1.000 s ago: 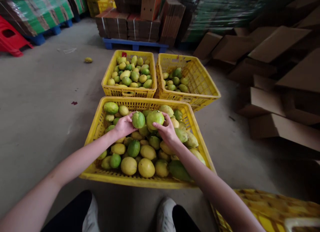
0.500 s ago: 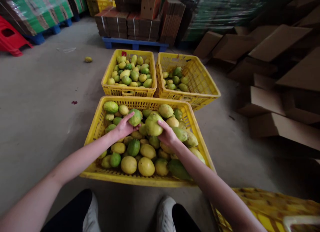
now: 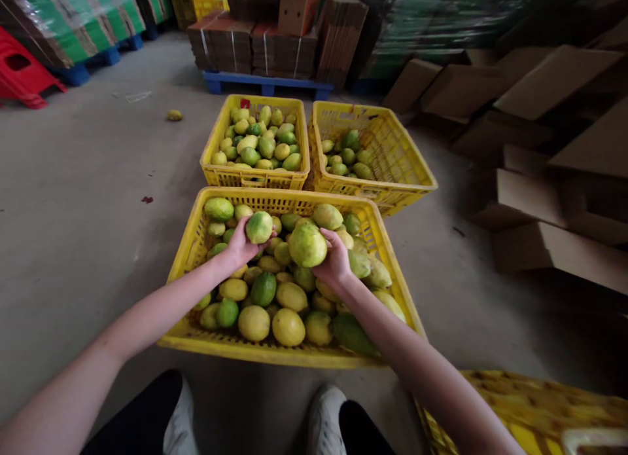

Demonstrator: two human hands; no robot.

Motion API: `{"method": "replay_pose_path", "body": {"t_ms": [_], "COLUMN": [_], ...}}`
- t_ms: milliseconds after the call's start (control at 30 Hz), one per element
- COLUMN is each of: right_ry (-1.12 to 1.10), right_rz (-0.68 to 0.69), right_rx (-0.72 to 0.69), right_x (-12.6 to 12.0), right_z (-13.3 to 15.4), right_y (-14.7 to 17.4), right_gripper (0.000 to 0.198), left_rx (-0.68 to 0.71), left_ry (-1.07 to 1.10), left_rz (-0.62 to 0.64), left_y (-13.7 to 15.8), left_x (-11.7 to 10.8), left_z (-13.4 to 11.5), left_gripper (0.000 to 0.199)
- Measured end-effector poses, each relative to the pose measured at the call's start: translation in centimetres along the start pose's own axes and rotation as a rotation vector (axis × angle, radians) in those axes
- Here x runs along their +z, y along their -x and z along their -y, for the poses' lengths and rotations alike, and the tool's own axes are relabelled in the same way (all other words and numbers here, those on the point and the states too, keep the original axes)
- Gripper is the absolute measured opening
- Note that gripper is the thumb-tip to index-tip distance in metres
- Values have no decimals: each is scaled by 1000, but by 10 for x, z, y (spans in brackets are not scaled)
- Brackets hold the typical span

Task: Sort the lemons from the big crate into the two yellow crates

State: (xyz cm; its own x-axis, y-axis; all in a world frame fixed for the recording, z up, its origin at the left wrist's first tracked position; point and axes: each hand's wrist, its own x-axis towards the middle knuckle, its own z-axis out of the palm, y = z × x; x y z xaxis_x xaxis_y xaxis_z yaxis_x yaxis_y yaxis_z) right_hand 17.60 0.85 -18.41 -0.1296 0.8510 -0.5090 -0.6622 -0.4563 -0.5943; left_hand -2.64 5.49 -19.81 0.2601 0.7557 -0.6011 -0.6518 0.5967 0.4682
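Over the near yellow crate (image 3: pixel 279 358), my left hand (image 3: pixel 243 245) holds a green-yellow lemon (image 3: pixel 259 227) with its fingers curled beneath it. Beside it, my right hand (image 3: pixel 336 258) grips a larger yellow-green lemon (image 3: pixel 307 244), thumb along its right side. The two fruits are apart, with a small gap between them. Below them the crate is filled with lemons of mixed green and yellow, among them a dark green one (image 3: pixel 263 289) and a yellow one (image 3: pixel 288 327) near the front edge.
Behind stand a crate full of lemons (image 3: pixel 209 165) and a partly filled crate (image 3: pixel 402 154). Another yellow crate (image 3: pixel 534 435) is at lower right. Cardboard boxes (image 3: pixel 530 193) lie to the right; a single lemon (image 3: pixel 174 115) rests on the floor. A red stool (image 3: pixel 29 82) stands far left.
Both lemons have been turned in my hands. The left one has come slightly left, and my right hand has shifted a little right, widening the gap. The crates stay put.
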Motion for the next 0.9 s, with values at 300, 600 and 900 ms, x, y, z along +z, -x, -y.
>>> {"method": "replay_pose_path", "body": {"t_ms": [300, 600, 900], "right_ry": [-93, -33, 35], "right_rz": [18, -44, 24], "right_rx": [-8, 76, 66], "right_x": [-5, 2, -6], "right_z": [2, 3, -2], "right_y": [-3, 1, -2], "right_gripper": [19, 17, 27], "left_rx": [-96, -59, 30], "left_ry": [85, 98, 255], "left_rz": [45, 47, -95], "left_y": [15, 11, 13], "left_x": [10, 11, 14], "left_z": [-4, 0, 1], "left_gripper": [41, 39, 33]}}
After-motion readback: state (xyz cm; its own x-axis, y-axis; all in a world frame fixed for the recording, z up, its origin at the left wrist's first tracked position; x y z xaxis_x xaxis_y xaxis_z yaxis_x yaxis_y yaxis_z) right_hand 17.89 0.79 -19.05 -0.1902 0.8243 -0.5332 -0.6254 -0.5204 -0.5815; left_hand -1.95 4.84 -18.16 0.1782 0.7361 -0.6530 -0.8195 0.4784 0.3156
